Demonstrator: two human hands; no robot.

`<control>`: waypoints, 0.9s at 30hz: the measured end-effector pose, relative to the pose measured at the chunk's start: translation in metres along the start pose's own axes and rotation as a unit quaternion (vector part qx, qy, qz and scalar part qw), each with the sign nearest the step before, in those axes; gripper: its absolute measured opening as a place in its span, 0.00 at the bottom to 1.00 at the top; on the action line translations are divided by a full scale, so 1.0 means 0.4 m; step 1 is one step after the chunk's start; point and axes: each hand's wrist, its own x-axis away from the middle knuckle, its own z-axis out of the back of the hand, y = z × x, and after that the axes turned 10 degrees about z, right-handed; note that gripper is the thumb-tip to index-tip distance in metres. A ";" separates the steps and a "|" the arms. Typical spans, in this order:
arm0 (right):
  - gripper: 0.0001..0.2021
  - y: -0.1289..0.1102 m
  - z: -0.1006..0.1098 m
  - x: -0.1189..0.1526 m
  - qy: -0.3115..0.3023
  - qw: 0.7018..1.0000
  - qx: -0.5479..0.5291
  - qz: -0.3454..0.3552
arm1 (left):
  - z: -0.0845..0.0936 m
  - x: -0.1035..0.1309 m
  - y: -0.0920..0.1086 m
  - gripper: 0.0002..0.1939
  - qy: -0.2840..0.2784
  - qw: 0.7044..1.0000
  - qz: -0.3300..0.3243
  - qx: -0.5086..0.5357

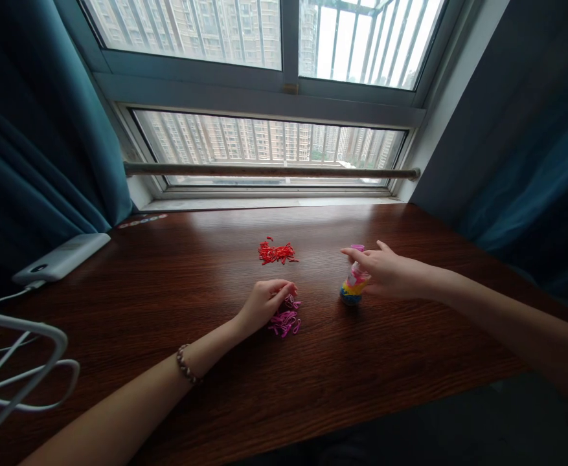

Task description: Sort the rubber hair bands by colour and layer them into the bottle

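Quietly, the person's left hand [264,303] lies over the tabletop, its fingers curled in and their tips gathered close together; from where I stand I cannot tell whether they pinch anything. Just under and beside it, at about four o'clock with twelve toward the window, sits a loose heap of purple-pink bands [285,323]. A braided bracelet [186,364] circles that arm near the wrist.

Over at three o'clock, the right hand [385,270] is partly open at the upper part of a small clear bottle [354,288], one finger stretched across near its top and another pointing up. How firmly it grips, I can't make out. The bottle stands on the table with pink, yellow and blue layers showing inside.

Roughly at twelve from the left hand, a pile of small red pieces [277,252] is scattered on the dark wooden table [206,259]. Farther off, between nine and ten, lies a white device [65,257], with a white cable [45,406] looping at eight. Blue curtains [45,129] hang at ten and two, and the window [264,139] fills twelve.
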 end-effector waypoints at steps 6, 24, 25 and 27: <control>0.34 0.021 0.012 0.018 0.056 0.997 -0.045 0.021 | 0.002 0.000 0.000 0.19 -0.002 1.000 0.004 -0.001; 0.07 -0.196 -0.100 -0.060 0.376 0.674 -0.635 -0.034 | 0.017 -0.002 0.012 0.14 0.035 0.999 0.006 0.022; 0.08 -0.205 -0.117 -0.075 0.366 0.654 -0.662 -0.034 | 0.016 0.002 0.015 0.14 0.036 0.999 0.001 0.017; 0.08 -0.215 -0.136 -0.096 0.355 0.639 -0.682 -0.033 | 0.016 0.006 0.021 0.14 0.033 0.999 -0.006 0.010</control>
